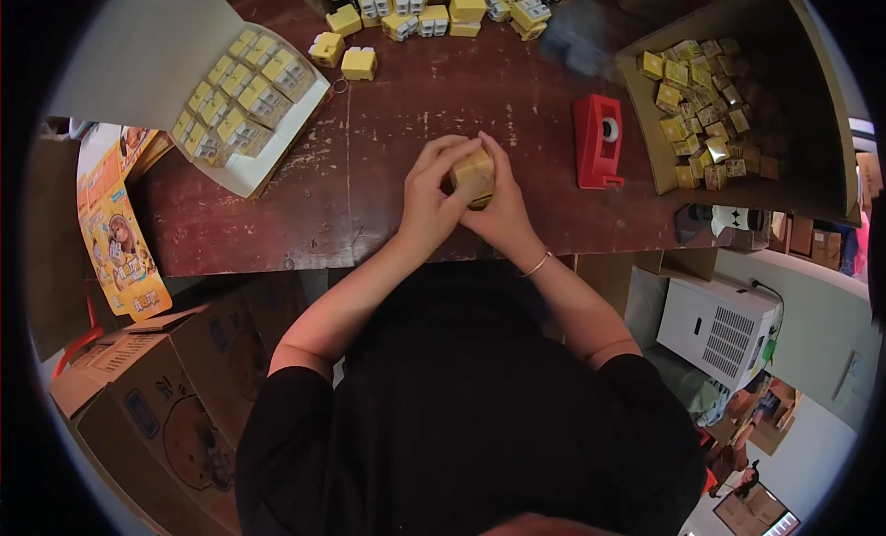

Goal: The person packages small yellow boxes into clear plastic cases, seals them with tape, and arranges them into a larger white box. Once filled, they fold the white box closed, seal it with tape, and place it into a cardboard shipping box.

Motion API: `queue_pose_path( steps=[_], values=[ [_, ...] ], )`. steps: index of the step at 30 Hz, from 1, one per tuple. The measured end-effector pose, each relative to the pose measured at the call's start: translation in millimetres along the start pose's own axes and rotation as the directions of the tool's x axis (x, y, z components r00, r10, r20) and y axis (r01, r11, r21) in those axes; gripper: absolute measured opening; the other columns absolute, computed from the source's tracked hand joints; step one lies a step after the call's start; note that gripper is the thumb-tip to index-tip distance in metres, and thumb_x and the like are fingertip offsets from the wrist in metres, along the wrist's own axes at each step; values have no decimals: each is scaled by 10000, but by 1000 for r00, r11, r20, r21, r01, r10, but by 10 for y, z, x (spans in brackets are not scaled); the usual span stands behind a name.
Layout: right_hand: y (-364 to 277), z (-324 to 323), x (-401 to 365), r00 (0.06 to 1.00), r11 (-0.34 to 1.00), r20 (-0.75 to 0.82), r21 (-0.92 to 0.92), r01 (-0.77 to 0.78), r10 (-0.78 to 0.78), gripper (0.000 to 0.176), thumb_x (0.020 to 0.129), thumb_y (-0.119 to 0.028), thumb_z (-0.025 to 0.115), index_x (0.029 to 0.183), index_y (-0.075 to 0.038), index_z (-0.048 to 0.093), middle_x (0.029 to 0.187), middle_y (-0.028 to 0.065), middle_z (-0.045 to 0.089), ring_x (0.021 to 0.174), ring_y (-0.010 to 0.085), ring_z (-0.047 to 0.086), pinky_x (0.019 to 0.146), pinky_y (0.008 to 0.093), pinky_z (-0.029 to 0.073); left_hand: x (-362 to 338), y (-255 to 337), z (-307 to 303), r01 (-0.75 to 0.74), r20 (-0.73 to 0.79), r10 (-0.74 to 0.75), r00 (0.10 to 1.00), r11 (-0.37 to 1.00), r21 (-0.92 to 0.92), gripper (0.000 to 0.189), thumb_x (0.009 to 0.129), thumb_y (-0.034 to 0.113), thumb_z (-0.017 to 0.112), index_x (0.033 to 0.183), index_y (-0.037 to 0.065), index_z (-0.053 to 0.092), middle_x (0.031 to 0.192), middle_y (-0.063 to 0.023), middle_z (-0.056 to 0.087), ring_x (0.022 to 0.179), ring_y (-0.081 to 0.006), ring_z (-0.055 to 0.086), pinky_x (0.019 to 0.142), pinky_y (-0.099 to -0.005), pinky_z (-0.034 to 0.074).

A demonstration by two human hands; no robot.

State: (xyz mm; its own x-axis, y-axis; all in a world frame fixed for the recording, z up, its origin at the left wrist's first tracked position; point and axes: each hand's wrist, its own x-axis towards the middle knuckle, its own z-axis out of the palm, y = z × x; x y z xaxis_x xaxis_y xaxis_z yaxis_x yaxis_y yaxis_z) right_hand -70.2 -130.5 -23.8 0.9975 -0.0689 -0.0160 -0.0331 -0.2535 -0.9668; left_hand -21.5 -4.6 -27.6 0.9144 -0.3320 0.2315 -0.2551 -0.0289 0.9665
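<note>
Yellow box [475,174] at frame ctr, over red table [388,112]; L hand [431,187] & R hand [503,199] cupped round it, fingers closed in. Risk: uneven squeeze cld dent sides; slack grip cld drop it. Tape dispenser [589,156], R of ctr, cld get knocked if R hand swings wide.

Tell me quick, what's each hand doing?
Left hand: closed, fingers curled around a small yellowish box.
Right hand: closed around the other side of that box.
</note>
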Motion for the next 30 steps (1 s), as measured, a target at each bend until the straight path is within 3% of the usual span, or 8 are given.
queue_pose_path(
  steps=[2,8,10,14,19,26,29,30],
  values=[
    [-14,-84,-31,995,995,-96,-97,14,-23,893,649,-120,760,1401,-21,289,1325,188,446,1249,305,450,1019,373,387,51,133,39,-94,26,92,995,993,66,380,782,31,662,1161,50,632,1226,-131,560,1066,-266,598,907,-333,471],
    [-84,-232,-155,987,981,-147,-192,36,-65,878,644,-97,742,1396,-17,296,1313,202,447,1236,322,460,1016,386,392,83,82,199,-13,130,43,991,974,-227,267,803,11,646,1067,21,683,1193,-158,617,1112,-253,589,922,-328,468],
    [-94,-291,-178,984,982,-162,-184,44,-74,876,644,-91,739,1396,-17,297,1314,202,446,1237,322,460,1016,386,392,104,187,240,119,117,-77,990,904,-412,225,816,1,636,1034,3,691,1167,-157,633,1073,-240,609,911,-325,476],
    [-74,-359,-263,977,987,-200,-155,40,-72,868,644,-77,736,1394,-17,303,1313,203,450,1235,326,463,1015,384,393,157,269,282,193,193,-120,974,885,-423,212,818,5,641,1022,2,695,1168,-152,636,1055,-229,619,897,-321,483],
    [-58,-422,-372,970,998,-241,-57,31,-44,861,645,-79,738,1392,-17,313,1298,186,474,1208,297,492,1000,371,405,213,264,332,-269,272,272,923,962,-47,234,791,33,674,1023,20,695,1097,-156,663,1059,-283,623,891,-349,499],
    [84,-523,-521,970,999,-242,-35,19,-27,865,641,-53,730,1400,-45,314,1303,132,473,1190,228,498,998,337,402,120,143,511,-455,312,423,851,890,34,285,737,25,705,1021,25,689,1132,-133,651,1070,-287,617,923,-362,484],
    [320,-501,-582,950,993,-313,114,33,4,868,648,-86,731,1402,-32,305,1317,169,453,1212,282,482,992,370,408,21,76,643,-171,332,228,915,966,-194,417,709,21,726,1117,38,647,1217,-114,604,1098,-286,598,935,-355,470],
    [306,-553,-619,946,994,-325,108,29,8,868,648,-86,731,1402,-32,305,1317,169,453,1212,282,482,992,370,408,-52,37,686,113,386,6,923,952,-285,488,695,25,737,1166,48,608,1260,-112,570,1124,-281,579,941,-350,462]
  ],
)
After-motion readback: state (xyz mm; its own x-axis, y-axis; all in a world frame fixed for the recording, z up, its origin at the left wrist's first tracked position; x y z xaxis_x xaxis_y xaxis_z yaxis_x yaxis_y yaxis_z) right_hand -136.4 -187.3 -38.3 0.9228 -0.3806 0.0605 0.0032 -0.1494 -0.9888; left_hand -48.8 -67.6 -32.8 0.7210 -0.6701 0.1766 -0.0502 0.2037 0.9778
